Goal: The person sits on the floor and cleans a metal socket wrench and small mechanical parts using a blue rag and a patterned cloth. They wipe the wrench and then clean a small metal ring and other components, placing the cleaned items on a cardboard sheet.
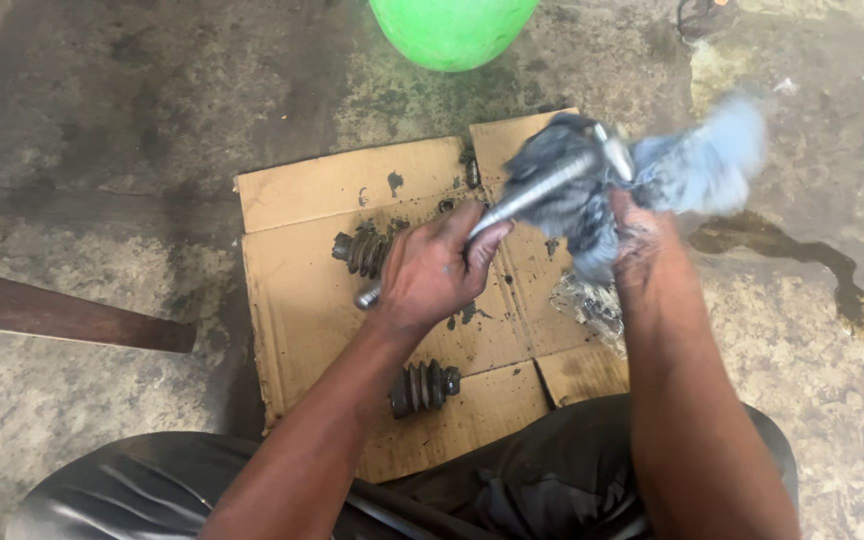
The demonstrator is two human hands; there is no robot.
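Observation:
My left hand (437,265) grips a long grey metal shaft (527,198) near its lower end, above a flat piece of brown cardboard (302,290). My right hand (642,235) clutches a blue-grey rag (692,165), blurred by motion, wrapped around the shaft's upper end. Two black ribbed rubber boots lie on the cardboard: one boot (360,250) just left of my left hand, the other boot (422,388) near my left forearm.
A crumpled clear plastic bag (587,305) lies on the cardboard under my right wrist. A green round object (452,30) sits at the top. A dark wooden plank (62,315) lies at the left. An oily stain (802,255) marks the concrete floor at the right.

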